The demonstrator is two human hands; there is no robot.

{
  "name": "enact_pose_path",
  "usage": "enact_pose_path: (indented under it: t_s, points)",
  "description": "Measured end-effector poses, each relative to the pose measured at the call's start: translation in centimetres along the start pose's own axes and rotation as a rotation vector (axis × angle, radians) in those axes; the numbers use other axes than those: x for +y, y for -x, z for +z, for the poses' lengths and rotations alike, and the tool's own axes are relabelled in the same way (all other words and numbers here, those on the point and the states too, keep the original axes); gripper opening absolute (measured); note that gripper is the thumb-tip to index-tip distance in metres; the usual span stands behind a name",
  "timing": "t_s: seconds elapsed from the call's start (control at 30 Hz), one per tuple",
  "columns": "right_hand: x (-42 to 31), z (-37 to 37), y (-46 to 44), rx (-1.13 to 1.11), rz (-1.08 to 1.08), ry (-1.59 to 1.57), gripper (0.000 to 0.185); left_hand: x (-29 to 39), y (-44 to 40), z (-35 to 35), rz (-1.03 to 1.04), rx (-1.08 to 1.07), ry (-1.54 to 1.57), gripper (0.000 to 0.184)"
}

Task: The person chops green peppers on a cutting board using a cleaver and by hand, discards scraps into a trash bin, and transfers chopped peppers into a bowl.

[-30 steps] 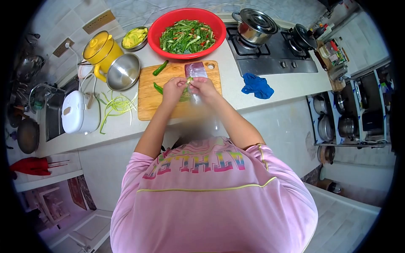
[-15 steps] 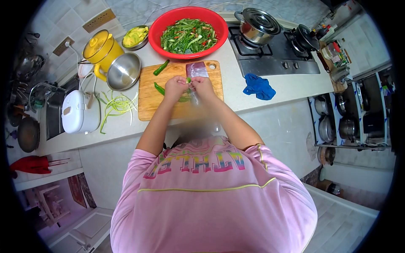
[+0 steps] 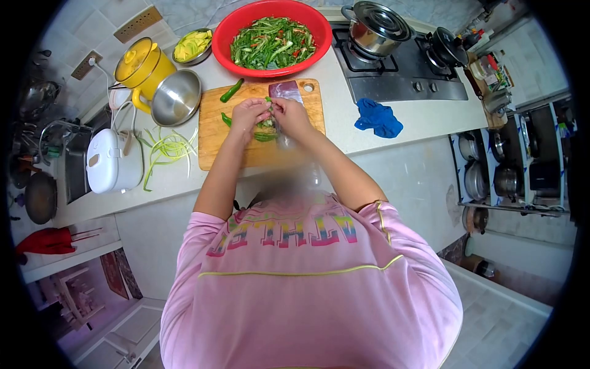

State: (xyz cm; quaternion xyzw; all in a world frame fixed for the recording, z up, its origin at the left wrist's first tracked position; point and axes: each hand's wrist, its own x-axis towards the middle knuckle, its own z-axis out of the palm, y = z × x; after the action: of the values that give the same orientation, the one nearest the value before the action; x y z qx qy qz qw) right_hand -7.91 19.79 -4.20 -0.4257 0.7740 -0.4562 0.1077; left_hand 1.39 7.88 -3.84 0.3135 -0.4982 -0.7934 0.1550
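Note:
Above the wooden cutting board (image 3: 212, 144), my left hand (image 3: 250, 117) and my right hand (image 3: 292, 118) meet, fingertips pinched on a small piece of green pepper (image 3: 268, 100). One whole green chili pepper (image 3: 232, 90) lies at the board's upper left. Another green pepper (image 3: 227, 119) shows partly beside my left hand. Below the hands, green pepper pieces (image 3: 265, 136) rest on the wood. A flat shiny thing that looks like a cleaver (image 3: 286, 91) lies at the top of the board, partly hidden by my right hand.
Behind the board stands a red basin (image 3: 224, 52) of cut greens. Left are a steel bowl (image 3: 176, 98), a yellow pot (image 3: 142, 64), a white appliance (image 3: 110, 161) and peeled strips (image 3: 169, 147). A blue cloth (image 3: 378, 118) lies before the gas stove (image 3: 399, 88), which carries a steel pot (image 3: 375, 31).
Both hands stay together at the pepper, their fingers slightly shifted. More of the green pieces below them shows. The whole view has moved slightly.

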Motion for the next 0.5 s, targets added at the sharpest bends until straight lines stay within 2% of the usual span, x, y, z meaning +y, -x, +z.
enact_pose_path:
  t_s: [0.1, 0.2, 0.3, 0.4, 0.5]
  points:
    - [0.1, -0.7, -0.2, -0.099, 0.144, -0.176, 0.029, 0.3, -0.1, -0.8, 0.005, -0.036, -0.057, 0.013]
    - [0.1, -1.1, 0.0, -0.040, 0.048, -0.107, 0.025, 0.5, 0.5, -1.6, -0.017, -0.028, -0.140, 0.012]
    - [-0.4, -1.8, 0.2, 0.047, -0.090, 0.104, 0.020, -0.1, 0.7, -2.5, -0.070, -0.069, -0.216, 0.013]
    - [1.8, -1.7, -0.4, 0.082, -0.133, 0.230, 0.018, -1.1, 1.2, -3.6, -0.109, -0.109, -0.275, 0.011]
    - [2.7, -1.3, -0.5, -0.033, 0.081, 0.068, 0.018, -2.4, 1.0, -4.3, -0.130, -0.064, -0.381, 0.012]
